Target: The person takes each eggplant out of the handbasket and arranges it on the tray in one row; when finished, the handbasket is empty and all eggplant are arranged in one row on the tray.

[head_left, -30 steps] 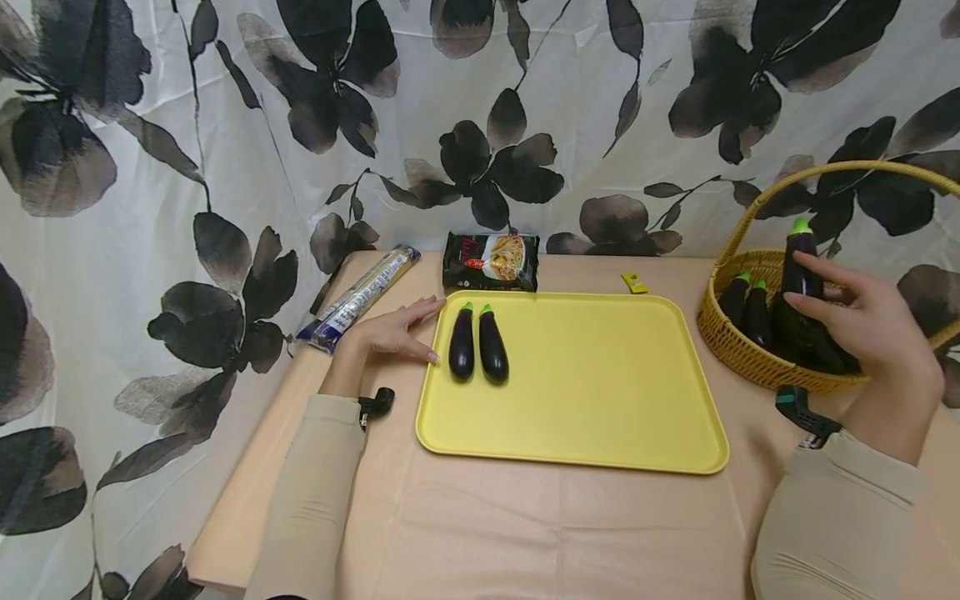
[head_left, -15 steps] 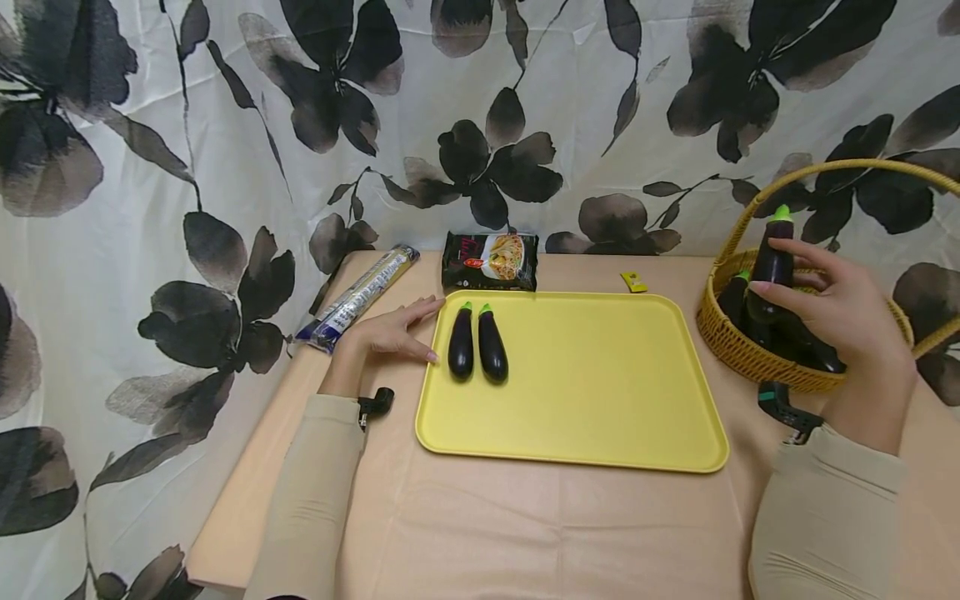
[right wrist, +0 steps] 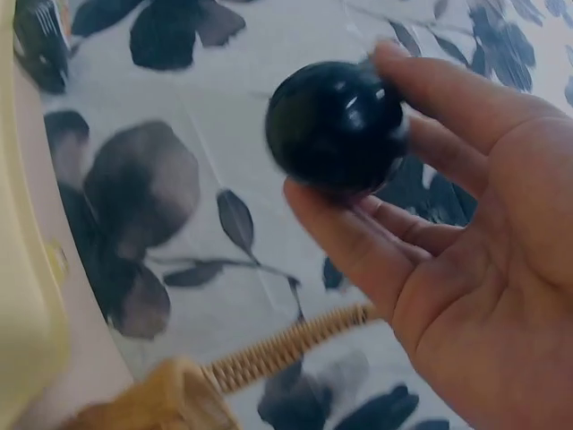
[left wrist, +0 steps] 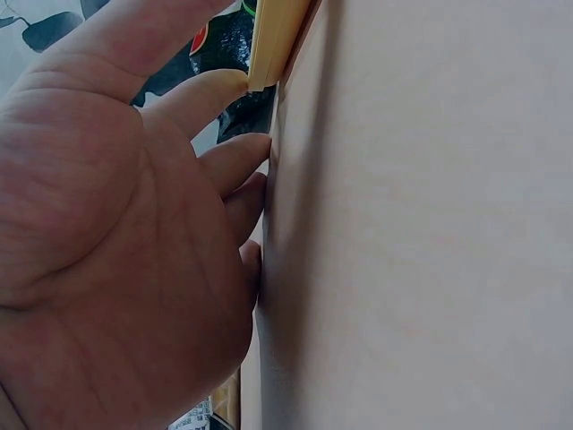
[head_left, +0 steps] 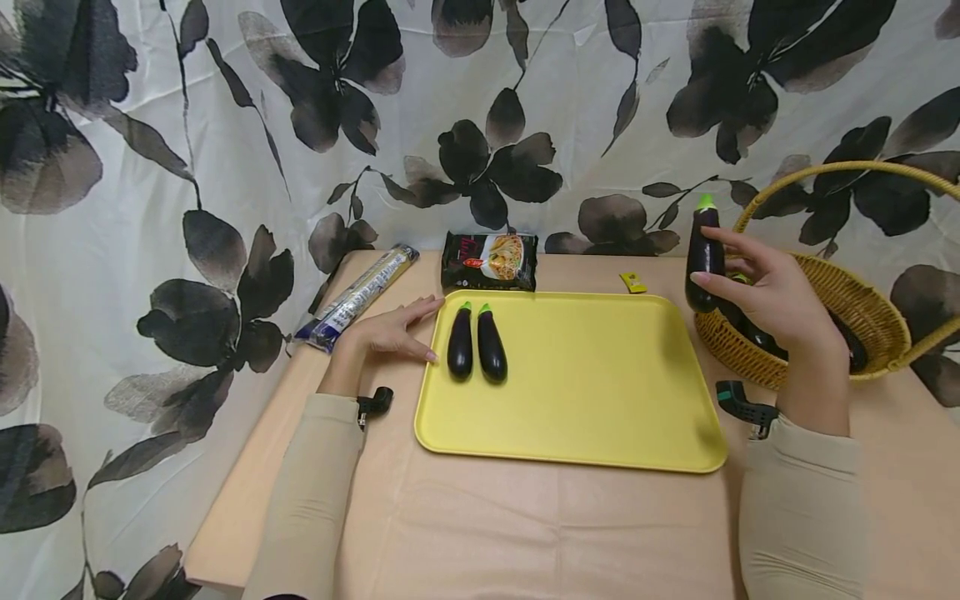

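My right hand (head_left: 772,292) pinches a dark purple eggplant (head_left: 705,258) with a green top between thumb and fingers, holding it upright in the air near the tray's right edge. In the right wrist view the rounded bottom of that eggplant (right wrist: 336,125) faces the camera. Two more eggplants lie side by side at the left of the yellow tray (head_left: 592,383): one eggplant (head_left: 461,343) and another eggplant (head_left: 492,346). My left hand (head_left: 388,335) rests at the tray's left edge, fingers extended. In the left wrist view its fingertips touch the table and the tray rim (left wrist: 269,54).
A wicker basket (head_left: 873,308) with a tall handle stands right of the tray, with dark eggplants inside, partly hidden by my right hand. Behind the tray sit a black noodle packet (head_left: 490,262) and a small yellow sachet (head_left: 633,282). A long silver-blue package (head_left: 360,300) lies at left.
My right hand has lifted the eggplant out of the basket and carried it left toward the tray. My left hand and the two eggplants on the tray have stayed in place.
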Motion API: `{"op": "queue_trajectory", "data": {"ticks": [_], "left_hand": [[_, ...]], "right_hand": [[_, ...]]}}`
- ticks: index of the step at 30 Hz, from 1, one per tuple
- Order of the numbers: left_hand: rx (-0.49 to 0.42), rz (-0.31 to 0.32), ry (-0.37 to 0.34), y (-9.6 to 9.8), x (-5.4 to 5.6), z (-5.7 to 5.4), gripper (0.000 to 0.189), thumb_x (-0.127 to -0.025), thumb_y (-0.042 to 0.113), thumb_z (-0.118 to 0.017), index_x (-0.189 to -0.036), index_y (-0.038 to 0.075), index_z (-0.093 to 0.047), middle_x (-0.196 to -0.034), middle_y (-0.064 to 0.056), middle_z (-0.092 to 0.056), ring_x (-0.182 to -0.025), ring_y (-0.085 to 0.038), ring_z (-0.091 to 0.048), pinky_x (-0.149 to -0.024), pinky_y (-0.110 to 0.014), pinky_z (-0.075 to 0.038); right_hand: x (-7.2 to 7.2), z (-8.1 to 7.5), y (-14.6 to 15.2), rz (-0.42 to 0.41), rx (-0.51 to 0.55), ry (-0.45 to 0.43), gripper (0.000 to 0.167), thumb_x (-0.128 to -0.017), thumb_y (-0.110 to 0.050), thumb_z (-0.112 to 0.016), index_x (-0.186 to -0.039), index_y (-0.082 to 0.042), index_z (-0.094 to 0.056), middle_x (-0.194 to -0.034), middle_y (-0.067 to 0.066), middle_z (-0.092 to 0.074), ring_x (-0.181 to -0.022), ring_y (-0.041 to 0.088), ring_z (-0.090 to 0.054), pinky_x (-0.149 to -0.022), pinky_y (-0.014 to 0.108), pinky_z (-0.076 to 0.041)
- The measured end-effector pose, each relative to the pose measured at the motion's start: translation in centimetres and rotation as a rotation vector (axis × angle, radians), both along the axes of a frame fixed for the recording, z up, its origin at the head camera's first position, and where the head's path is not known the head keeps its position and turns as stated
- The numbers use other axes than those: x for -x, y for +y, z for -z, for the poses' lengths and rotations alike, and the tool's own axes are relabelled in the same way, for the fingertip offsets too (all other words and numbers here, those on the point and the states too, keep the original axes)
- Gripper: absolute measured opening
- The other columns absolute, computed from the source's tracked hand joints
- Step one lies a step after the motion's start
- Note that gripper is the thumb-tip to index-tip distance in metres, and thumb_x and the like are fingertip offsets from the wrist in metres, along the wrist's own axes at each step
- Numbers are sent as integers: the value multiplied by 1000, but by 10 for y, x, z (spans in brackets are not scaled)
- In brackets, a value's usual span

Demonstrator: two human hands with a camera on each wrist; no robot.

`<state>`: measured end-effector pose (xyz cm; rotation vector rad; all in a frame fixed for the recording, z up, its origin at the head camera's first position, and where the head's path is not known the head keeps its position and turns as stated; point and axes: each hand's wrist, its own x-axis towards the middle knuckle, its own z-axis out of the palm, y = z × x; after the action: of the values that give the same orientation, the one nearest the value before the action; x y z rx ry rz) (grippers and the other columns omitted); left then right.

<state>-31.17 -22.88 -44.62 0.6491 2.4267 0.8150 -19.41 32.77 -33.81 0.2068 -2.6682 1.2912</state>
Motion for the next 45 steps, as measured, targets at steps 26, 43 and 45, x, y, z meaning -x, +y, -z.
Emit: {"op": "queue_trajectory", "data": {"ticks": [26, 43, 45], "left_hand": [[-15, 25, 5, 0, 2, -2, 118, -78, 44, -92, -169, 27, -19, -177, -6, -1, -163, -31, 7, -129, -60, 9], [-12, 13, -5, 1, 2, -3, 118, -76, 48, -92, -168, 31, -19, -177, -3, -1, -164, -26, 6, -130, -57, 7], [-11, 11, -6, 1, 2, -2, 118, -76, 48, -92, -168, 31, -19, -177, -2, -2, -164, -26, 6, -131, -57, 7]], "right_hand": [[32, 24, -116, -334, 87, -61, 72, -98, -17, -74, -161, -29, -41, -153, 13, -45, -137, 39, -54, -102, 44, -58], [43, 54, -151, -427, 4, -102, 76, -94, -22, -80, -160, -16, -43, -160, 19, -44, -129, 44, -61, -99, 56, -57], [44, 57, -153, -436, -3, -116, 76, -93, -21, -81, -160, -14, -44, -160, 19, -44, -130, 44, -60, -102, 57, -55]]}}
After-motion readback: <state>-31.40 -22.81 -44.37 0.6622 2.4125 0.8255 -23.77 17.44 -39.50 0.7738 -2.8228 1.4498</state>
